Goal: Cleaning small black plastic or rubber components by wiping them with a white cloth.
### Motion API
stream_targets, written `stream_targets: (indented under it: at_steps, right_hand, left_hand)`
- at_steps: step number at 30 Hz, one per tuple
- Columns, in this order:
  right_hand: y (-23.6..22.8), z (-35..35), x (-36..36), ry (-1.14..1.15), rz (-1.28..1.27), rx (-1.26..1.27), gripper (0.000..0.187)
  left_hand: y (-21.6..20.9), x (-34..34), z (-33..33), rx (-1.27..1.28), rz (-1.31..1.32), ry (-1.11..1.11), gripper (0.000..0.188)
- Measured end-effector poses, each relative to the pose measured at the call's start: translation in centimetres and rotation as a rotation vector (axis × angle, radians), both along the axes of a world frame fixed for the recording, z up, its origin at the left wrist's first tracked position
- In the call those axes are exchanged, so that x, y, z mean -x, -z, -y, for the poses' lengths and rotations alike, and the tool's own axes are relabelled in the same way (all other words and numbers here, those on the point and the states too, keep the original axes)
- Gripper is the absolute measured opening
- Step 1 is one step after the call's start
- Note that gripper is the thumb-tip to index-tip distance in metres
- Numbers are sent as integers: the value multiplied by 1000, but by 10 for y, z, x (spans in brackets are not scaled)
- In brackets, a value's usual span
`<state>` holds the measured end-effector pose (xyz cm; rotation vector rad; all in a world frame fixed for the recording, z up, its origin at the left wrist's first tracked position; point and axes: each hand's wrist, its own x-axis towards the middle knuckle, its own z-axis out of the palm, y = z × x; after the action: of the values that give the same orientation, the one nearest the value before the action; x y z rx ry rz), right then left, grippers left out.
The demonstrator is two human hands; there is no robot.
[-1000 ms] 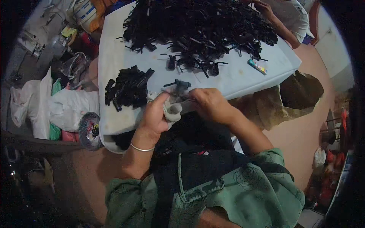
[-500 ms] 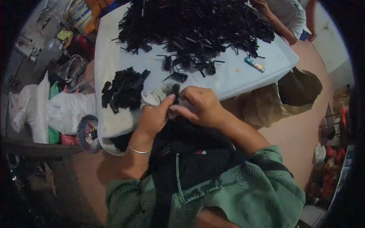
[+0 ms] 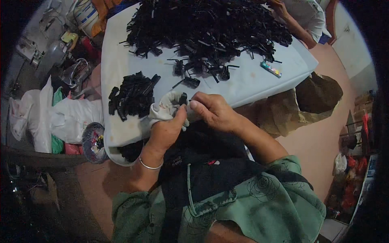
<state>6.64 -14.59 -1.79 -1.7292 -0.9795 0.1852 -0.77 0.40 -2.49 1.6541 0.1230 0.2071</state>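
My left hand [image 3: 167,124], its fingers covered by a whitish cloth glove and its thumb bare, grips a black plastic part [image 3: 183,98] upright above the table's front edge. Just right of it is my right hand [image 3: 216,112], thumb and forefinger pinched, with a tiny dark bit at the tips too small to name. A single black piece with a thin stem [image 3: 190,82] lies just beyond my hands. Left of them sits a small pile of black plastic parts [image 3: 133,95]. A far larger heap of black parts with thin stems [image 3: 210,30] covers the back of the table.
The white table [image 3: 247,81] also bears a small green-and-red packet [image 3: 270,69]. At the far right rests another person's arm [image 3: 298,28]. An open brown sack [image 3: 279,113] stands right of the table. White bags [image 3: 77,117] and a clear round container [image 3: 94,141] are at left.
My right hand has drawn slightly away to the right from the black part, leaving a small gap. My left hand has tilted a little, showing more of the glove.
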Motion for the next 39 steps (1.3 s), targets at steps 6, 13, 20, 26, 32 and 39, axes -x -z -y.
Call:
stream_targets:
  at_steps: [6,13,20,26,32,39]
  right_hand:
    - [5,-7,6,-28,-202,23,29]
    - [8,-9,7,-80,-368,4,30]
    - [1,8,-1,66,-110,189,19]
    - [1,13,-7,-15,229,-1,12]
    - [-4,3,-2,-113,-281,-11,14]
    - [-2,2,0,-90,-203,-7,22]
  left_hand:
    - [-8,5,16,-283,145,-75,19]
    - [-8,6,12,-316,144,-55,20]
    - [-8,1,-1,113,125,-49,23]
    - [-17,7,0,-256,-34,-73,24]
    - [-36,9,6,-192,-55,131,24]
    - [-20,6,8,132,25,96,24]
